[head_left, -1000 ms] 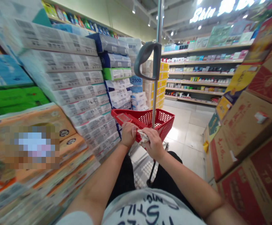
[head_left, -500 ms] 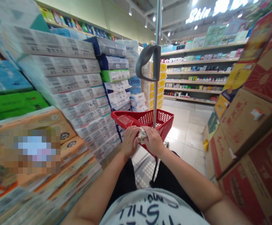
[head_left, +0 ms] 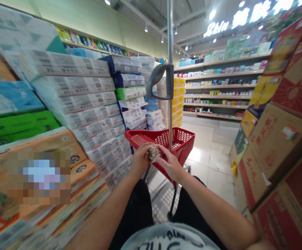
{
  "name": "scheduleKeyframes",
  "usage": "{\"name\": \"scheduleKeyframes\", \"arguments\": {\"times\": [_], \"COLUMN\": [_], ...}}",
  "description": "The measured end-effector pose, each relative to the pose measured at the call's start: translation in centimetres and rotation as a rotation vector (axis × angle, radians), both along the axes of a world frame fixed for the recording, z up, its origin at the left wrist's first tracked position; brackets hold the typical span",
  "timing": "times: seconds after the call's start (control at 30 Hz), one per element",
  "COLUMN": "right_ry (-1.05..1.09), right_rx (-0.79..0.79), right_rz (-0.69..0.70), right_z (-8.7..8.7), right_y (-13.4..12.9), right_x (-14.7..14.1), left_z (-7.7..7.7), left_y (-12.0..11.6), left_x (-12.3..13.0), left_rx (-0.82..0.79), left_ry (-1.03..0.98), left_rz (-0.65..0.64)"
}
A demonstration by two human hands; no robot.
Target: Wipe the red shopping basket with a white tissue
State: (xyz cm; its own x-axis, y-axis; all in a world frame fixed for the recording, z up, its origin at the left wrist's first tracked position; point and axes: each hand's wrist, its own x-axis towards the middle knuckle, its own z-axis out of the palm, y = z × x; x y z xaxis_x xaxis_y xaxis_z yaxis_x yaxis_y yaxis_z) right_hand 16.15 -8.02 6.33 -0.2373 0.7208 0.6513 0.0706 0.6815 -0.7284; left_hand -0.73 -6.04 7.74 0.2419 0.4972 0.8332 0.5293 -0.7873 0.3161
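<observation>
Between my hands, over the near edge of a red shopping cart [head_left: 187, 146], is a small crumpled whitish-brown thing [head_left: 154, 153], too small to name surely. My left hand [head_left: 140, 158] has its fingers closed round its left side. My right hand [head_left: 170, 163] touches its right side with bent fingers. The cart's basket has lattice walls, and a metal pole [head_left: 170, 114] with a grey loop handle [head_left: 156, 83] rises upright from it. Both hands are just in front of the basket, near its red handle.
Tall stacks of wrapped paper packs [head_left: 88, 93] stand on the left, with orange packs [head_left: 80, 152] nearer. Cardboard boxes [head_left: 278, 132] are piled on the right. Shelves of small goods [head_left: 218, 83] line the back, beyond a tiled floor [head_left: 205, 152].
The view has tilted up slightly, so the cart and stacks sit lower. My right hand's fingers have loosened and shifted on the crumpled thing, which shows more plainly.
</observation>
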Motion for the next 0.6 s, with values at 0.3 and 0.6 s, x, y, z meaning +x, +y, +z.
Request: {"name": "scheduleKeyframes", "arguments": {"times": [0.3,0.6], "right_ry": [-0.608,-0.674], "right_rx": [0.423,0.587], "right_rz": [-0.465,-0.698], "right_z": [-0.8,-1.1], "right_y": [0.0,1.1], "right_x": [-2.1,-2.5], "left_z": [5.0,4.4], "left_y": [4.1,4.6], "left_x": [-3.0,-0.4], "left_rx": [-0.003,-0.324], "left_ry": [-0.127,0.604], "left_rz": [0.286,0.36]}}
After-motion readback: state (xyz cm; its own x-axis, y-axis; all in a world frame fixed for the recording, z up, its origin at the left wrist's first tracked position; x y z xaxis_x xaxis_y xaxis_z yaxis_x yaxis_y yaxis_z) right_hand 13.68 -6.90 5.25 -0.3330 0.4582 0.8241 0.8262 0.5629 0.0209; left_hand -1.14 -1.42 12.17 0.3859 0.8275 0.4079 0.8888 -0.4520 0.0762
